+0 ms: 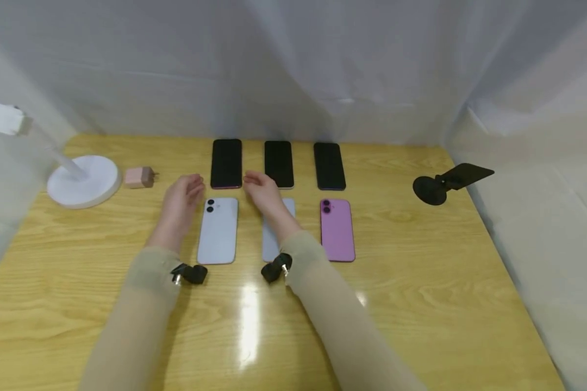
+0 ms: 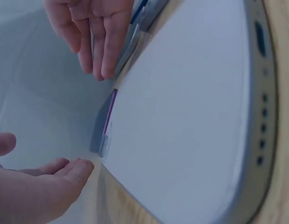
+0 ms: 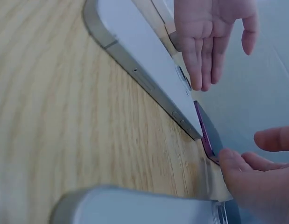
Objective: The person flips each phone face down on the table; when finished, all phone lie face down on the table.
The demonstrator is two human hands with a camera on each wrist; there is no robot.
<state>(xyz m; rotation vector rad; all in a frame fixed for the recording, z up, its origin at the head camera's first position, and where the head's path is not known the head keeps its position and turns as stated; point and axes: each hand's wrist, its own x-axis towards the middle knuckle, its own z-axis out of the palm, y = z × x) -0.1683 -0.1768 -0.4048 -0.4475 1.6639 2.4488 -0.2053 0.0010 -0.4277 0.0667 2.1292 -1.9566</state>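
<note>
Six phones lie in two rows on the wooden table (image 1: 420, 304). The back row shows three dark screens; the left one (image 1: 226, 163) has a purple edge (image 2: 107, 122) (image 3: 207, 135). In the front row are a pale blue phone (image 1: 218, 231) (image 2: 191, 130) (image 3: 144, 51), a second pale phone (image 1: 272, 244) (image 3: 135, 207) partly under my right forearm, and a pink phone (image 1: 337, 229). My left hand (image 1: 191, 187) (image 2: 51, 179) (image 3: 207, 42) and right hand (image 1: 254, 182) (image 2: 95, 37) (image 3: 249, 170) hover with fingers relaxed, palms facing each other, on either side of the back-left phone's near end. Neither holds anything.
A white lamp base (image 1: 84, 181) and a small pink charger plug (image 1: 139, 177) sit at the back left. A black stand (image 1: 445, 184) is at the right. White cloth walls close in the table on three sides.
</note>
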